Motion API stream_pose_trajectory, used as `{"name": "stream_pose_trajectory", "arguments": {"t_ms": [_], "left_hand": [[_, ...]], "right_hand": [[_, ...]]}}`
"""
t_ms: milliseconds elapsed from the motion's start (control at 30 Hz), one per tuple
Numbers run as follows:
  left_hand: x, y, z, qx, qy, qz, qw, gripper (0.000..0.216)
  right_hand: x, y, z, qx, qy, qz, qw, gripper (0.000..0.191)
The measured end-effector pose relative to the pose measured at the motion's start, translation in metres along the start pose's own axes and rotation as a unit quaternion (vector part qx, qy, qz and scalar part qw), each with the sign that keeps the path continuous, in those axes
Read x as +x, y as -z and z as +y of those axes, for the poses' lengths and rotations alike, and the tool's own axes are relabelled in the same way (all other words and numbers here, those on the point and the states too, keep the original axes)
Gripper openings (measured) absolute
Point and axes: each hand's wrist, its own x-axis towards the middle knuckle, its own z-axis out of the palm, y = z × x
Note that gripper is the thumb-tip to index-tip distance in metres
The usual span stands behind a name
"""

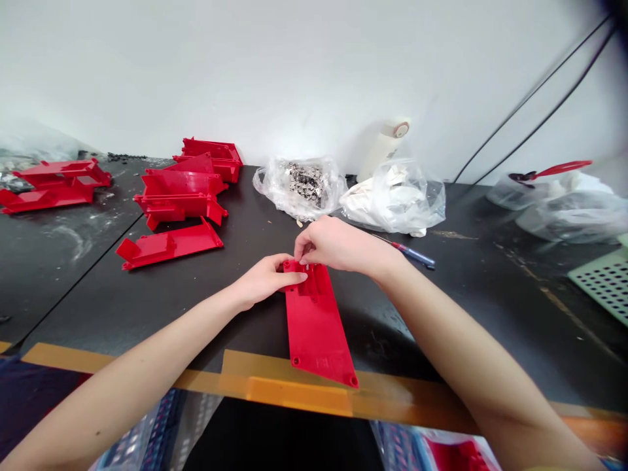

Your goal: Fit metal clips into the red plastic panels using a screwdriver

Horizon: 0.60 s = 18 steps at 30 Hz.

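A flat red plastic part (316, 327) lies on the black table (466, 307) in front of me, its wide end hanging over the near edge. My left hand (265, 280) grips the part's far left corner, fingers curled onto it. At the far end of the part my right hand (333, 245) has its fingertips pinched together on top. Whatever small piece sits between those fingertips is hidden.
Red plastic housings are stacked at the back left (184, 190), with one lying loose (169, 245) and more at the far left (53, 183). Clear bags hold small metal parts (301, 183) and white pieces (392, 196). A pen (415, 254), a white bottle (387, 140), red-handled scissors (549, 171) and a green perforated tray (606, 284) lie to the right.
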Motion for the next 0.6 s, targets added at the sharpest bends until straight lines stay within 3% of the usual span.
{"name": "stream_pose_trajectory", "arguments": {"t_ms": [167, 600], "left_hand": [[0.002, 0.001, -0.003, -0.001, -0.01, 0.0, 1.0, 0.031], [0.002, 0.002, -0.004, -0.014, -0.013, -0.014, 1.0, 0.032]], "right_hand": [[-0.002, -0.005, -0.002, -0.055, 0.03, 0.046, 0.997, 0.022], [-0.004, -0.01, -0.011, -0.092, 0.022, 0.044, 0.995, 0.021]]}}
